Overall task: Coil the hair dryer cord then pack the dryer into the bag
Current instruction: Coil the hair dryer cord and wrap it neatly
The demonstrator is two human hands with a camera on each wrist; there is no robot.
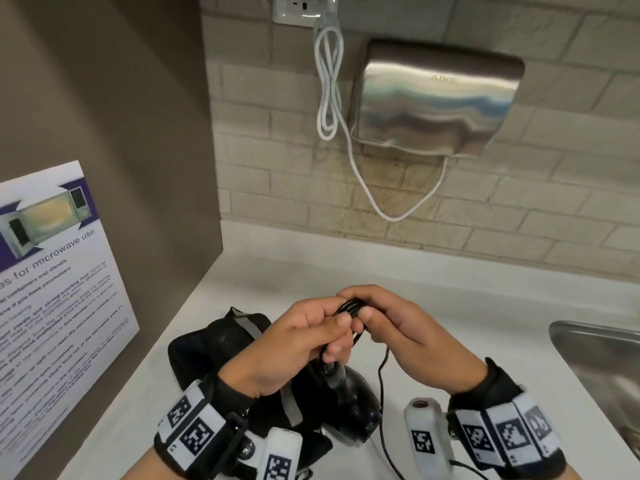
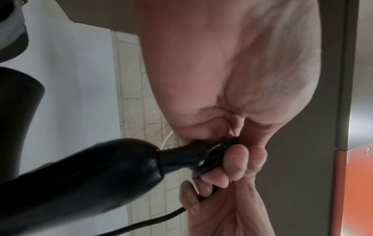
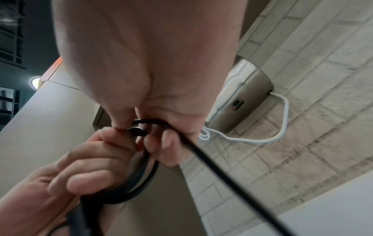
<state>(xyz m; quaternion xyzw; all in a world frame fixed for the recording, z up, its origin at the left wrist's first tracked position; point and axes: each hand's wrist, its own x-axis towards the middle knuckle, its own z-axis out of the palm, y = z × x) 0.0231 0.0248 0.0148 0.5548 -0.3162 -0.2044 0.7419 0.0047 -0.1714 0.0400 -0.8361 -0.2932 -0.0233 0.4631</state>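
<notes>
The black hair dryer (image 1: 349, 403) hangs low between my wrists, its handle (image 2: 84, 175) pointing up toward my hands. My left hand (image 1: 304, 337) grips a small bundle of black cord loops (image 1: 349, 306) just above the handle. My right hand (image 1: 388, 320) pinches the same cord (image 3: 149, 124) at the top of the loops. A loose length of cord (image 1: 381, 410) trails down from my right hand toward the near edge. The black bag (image 1: 214, 344) with a grey strap lies on the white counter (image 1: 433, 289) under my left wrist.
A steel hand dryer (image 1: 436, 98) with a white cable (image 1: 329, 91) hangs on the tiled wall ahead. A steel sink (image 1: 602, 362) is at the right. A microwave notice (image 1: 52, 271) is stuck to the brown side panel at the left.
</notes>
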